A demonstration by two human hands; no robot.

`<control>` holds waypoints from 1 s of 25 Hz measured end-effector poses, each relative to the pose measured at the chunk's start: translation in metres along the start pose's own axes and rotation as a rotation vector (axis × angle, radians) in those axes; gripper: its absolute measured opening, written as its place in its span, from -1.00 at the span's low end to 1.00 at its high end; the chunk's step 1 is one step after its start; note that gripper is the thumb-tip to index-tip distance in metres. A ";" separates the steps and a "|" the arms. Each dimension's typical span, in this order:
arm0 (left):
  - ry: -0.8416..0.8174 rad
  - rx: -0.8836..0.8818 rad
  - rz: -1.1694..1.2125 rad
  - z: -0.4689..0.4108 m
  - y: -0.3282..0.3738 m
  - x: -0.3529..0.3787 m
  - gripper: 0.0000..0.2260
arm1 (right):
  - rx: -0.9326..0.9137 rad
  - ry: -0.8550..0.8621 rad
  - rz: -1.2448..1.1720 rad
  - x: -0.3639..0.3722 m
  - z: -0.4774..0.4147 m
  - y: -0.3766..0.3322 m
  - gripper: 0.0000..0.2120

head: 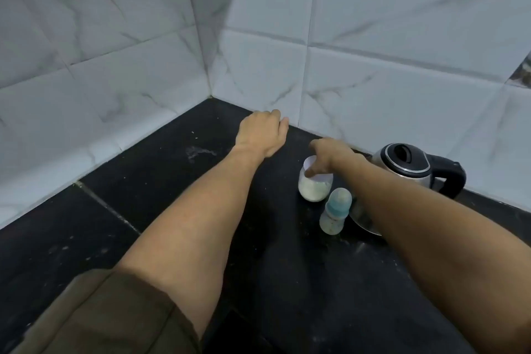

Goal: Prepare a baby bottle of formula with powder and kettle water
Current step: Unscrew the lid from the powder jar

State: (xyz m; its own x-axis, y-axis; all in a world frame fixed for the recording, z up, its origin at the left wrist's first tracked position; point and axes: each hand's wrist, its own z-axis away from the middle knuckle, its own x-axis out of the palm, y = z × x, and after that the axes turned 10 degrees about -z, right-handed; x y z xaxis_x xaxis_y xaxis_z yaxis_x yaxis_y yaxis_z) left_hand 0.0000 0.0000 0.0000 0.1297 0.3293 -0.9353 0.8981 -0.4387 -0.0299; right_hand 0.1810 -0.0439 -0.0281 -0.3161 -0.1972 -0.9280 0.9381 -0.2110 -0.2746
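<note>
Jar (314, 190): powder inside, mouth open, upright on worktop (172, 210), ahead and to my right, just beyond bottle (335, 211).
Right hand (330, 156): the nearer one; fingertips curled at jar mouth, can't tell if I'm pinching anything.
Left hand (260, 133): well left of jar, fingers loosely bent, holding nothing.
Bottle: upright, cap on, between jar and me, just beside kettle (408, 167).
Next: likely scoop powder, uncap bottle.
Writing: none legible.
</note>
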 end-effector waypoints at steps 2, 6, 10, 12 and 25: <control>-0.008 -0.020 -0.013 0.000 -0.007 0.002 -0.59 | 0.012 -0.013 0.009 0.004 -0.001 0.000 -0.28; -0.049 -0.035 -0.045 0.007 -0.017 0.008 -0.60 | 0.025 -0.023 0.028 0.013 -0.001 -0.001 -0.38; -0.066 -0.049 -0.015 0.016 -0.022 0.000 -0.61 | -0.031 0.018 0.061 0.009 0.003 -0.011 -0.46; -0.079 -0.054 -0.009 0.022 -0.025 -0.008 -0.63 | -0.073 0.026 0.046 0.006 0.009 -0.025 -0.49; -0.267 -0.212 0.096 0.142 -0.058 -0.055 -0.42 | -0.322 0.003 -0.005 0.001 0.085 -0.122 -0.56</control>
State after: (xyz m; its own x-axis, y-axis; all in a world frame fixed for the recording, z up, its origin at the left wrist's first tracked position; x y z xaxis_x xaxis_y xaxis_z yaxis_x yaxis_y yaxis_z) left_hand -0.1186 -0.1119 0.0027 0.1286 0.0526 -0.9903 0.9580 -0.2648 0.1103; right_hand 0.0540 -0.1001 0.0265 -0.3207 -0.1938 -0.9272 0.9334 0.1019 -0.3441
